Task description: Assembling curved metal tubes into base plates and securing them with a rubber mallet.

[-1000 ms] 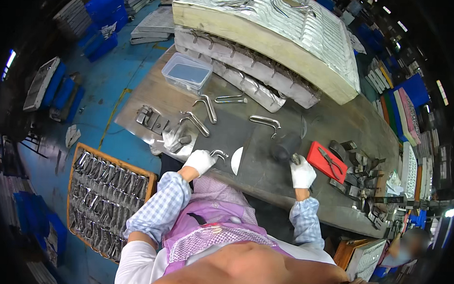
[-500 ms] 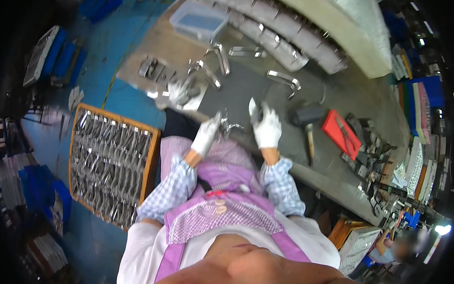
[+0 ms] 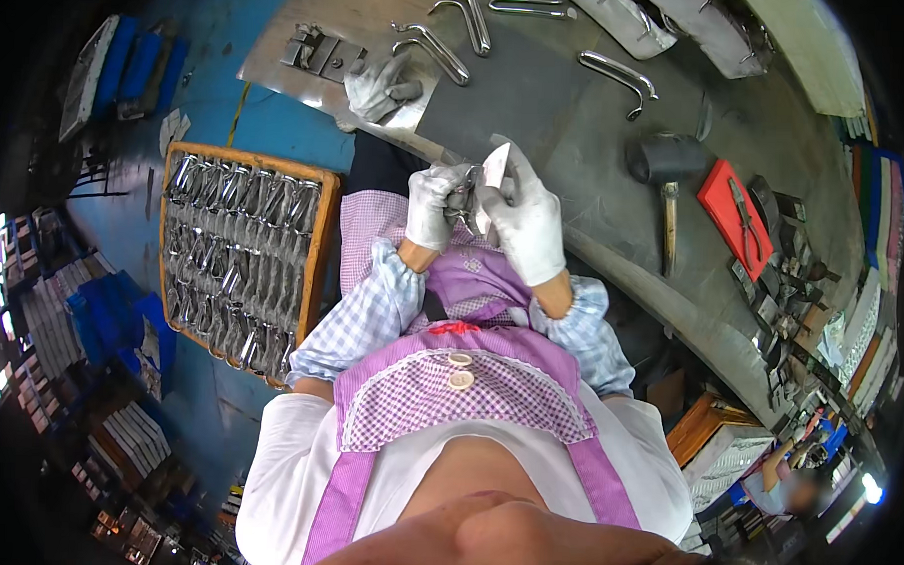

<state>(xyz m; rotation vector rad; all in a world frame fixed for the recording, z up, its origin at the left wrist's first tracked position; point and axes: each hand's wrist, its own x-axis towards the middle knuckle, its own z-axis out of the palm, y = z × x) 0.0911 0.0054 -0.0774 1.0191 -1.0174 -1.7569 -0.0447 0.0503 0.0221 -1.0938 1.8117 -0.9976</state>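
Observation:
Both my hands wear white gloves and meet above my lap at the bench's near edge. My left hand (image 3: pixel 435 207) is closed around a small shiny bent metal part (image 3: pixel 467 196), mostly covered by the fingers. In my right hand (image 3: pixel 529 220) a pale, flat, thin strip (image 3: pixel 494 174) is pinched upright between thumb and fingers, against or very close to the metal part. What kind of strip it is I cannot make out. Beyond my left hand a crumpled grey-white glove (image 3: pixel 379 89) lies on the bench.
Bent chrome tubes (image 3: pixel 619 73) lie on the metal bench (image 3: pixel 595 178), beside a dark mat (image 3: pixel 498 95). To the right are a black-headed mallet (image 3: pixel 667 158) and a red tray (image 3: pixel 719 197) with pliers (image 3: pixel 741 213). At left stands a wooden-framed crate (image 3: pixel 324 228) of metal parts.
My hands have come together from apart, bringing the strip in my right hand up to the metal part in my left. The whole view has shifted, with the bench now higher in it.

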